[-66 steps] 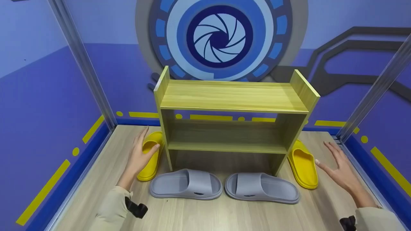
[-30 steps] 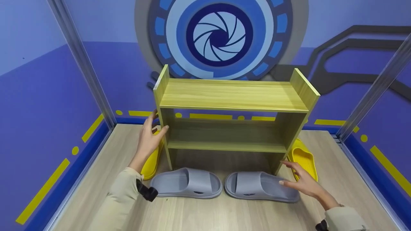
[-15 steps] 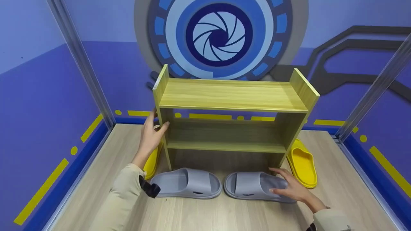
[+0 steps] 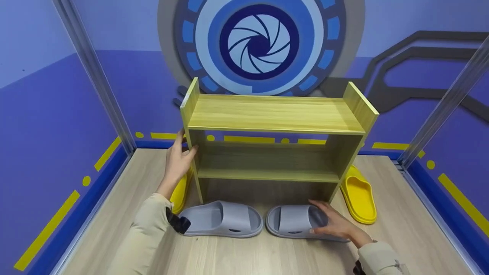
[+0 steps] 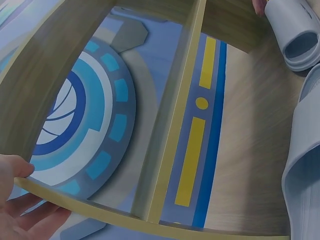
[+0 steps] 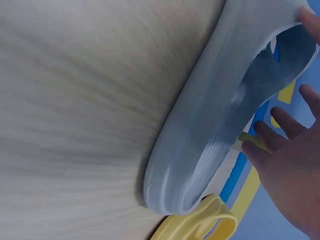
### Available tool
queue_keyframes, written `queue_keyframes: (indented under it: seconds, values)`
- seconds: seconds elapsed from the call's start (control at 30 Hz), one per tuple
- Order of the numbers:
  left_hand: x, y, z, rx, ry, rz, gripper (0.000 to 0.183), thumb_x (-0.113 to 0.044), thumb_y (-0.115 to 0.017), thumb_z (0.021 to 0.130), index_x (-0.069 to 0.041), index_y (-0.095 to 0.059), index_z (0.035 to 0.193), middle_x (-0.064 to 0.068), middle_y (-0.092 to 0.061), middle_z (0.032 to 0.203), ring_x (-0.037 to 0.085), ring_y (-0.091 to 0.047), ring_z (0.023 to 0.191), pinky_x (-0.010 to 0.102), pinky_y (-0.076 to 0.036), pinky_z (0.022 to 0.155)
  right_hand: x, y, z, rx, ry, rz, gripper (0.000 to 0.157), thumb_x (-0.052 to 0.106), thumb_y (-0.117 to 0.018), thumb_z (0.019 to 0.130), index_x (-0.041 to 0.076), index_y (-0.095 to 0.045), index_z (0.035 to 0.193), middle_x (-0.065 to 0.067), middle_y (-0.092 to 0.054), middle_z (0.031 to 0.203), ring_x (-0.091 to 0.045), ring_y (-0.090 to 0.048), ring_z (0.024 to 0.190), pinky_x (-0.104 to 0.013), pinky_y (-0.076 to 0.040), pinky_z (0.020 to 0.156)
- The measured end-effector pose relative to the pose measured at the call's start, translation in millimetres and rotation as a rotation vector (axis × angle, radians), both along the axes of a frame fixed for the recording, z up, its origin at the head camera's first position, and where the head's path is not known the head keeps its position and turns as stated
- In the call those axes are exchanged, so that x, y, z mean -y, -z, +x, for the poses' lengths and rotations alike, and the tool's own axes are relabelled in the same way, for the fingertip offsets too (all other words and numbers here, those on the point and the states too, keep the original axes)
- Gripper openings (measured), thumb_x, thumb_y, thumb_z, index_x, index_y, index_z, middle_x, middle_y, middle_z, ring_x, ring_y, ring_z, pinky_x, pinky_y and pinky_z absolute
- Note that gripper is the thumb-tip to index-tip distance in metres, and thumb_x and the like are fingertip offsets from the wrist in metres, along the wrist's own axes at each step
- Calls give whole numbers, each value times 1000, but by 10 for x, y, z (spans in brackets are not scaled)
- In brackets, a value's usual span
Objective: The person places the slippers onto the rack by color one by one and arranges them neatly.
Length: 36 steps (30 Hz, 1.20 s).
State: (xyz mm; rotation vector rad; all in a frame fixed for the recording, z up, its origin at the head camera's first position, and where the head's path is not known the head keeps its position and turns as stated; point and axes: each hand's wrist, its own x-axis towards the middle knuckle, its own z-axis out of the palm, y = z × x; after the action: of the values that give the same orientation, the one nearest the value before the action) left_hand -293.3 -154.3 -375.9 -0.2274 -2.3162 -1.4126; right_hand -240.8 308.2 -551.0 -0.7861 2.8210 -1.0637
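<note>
A small two-tier wooden shelf [image 4: 277,114] stands against the back. My left hand [image 4: 178,160] holds its left side panel, thumb on the inner face and fingers behind the outer face; the left wrist view shows the thumb [image 5: 17,166] at the panel's edge. My right hand [image 4: 334,221] is over the right grey slipper [image 4: 296,219], fingers spread and extended across it. In the right wrist view the thumb tip overlaps the slipper's strap [image 6: 280,12], while the fingers lie beyond its far side. The left grey slipper [image 4: 235,217] lies in front of the shelf, its toe facing the other.
Yellow slippers flank the shelf: one on the right [image 4: 360,196], the other at the left [image 4: 178,194], partly hidden by my left hand. The wooden floor panel [image 4: 237,256] is bounded by blue printed walls [image 4: 126,84] with metal corner posts [image 4: 89,57].
My left hand has moved from over the left yellow slipper to the shelf's side panel. The right hand has come leftward from beside the right yellow slipper to over the grey one.
</note>
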Motion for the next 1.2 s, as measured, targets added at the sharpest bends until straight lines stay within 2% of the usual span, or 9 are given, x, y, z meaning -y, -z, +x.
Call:
queue_keyframes:
  seconds: [0.2,0.5,0.67,0.9,1.2]
  values:
    - [15,-14,6,13,-22,-58,58,-11,-56,85,-6,-29,136,22,-46,122,32,-57,93,41,-45,78,29,-7,-6,89,17,131,95,47,-74,61,11,-30,137,-19,-32,131,-39,-33,116,-58,-30,85]
    - [39,-9,3,-25,8,-55,60,-4,-56,83,-5,-29,136,24,-50,115,32,-56,93,41,-45,78,57,-33,-12,130,20,226,102,34,-79,56,12,-25,139,-20,-32,132,-41,-30,118,-59,-22,90]
    - [46,-12,13,-26,0,-90,61,-7,-56,84,-7,-27,137,24,-48,119,32,-56,93,42,-45,77,64,-57,-14,143,12,244,102,30,-79,56,12,-23,139,-23,-30,132,-43,-27,118,-61,-18,90]
    - [53,-7,11,-29,-21,-117,62,-8,-57,83,-6,-27,137,24,-49,117,33,-56,94,43,-44,78,55,-38,-24,151,43,239,103,33,-81,54,15,-25,138,-27,-30,130,-47,-25,118,-60,-17,91]
    - [56,-16,19,-11,-23,-126,63,-9,-57,83,-5,-25,138,25,-48,119,33,-57,92,42,-45,77,58,33,-31,72,18,212,102,35,-81,52,13,-27,136,-15,-40,119,-35,-42,105,-55,-32,84]
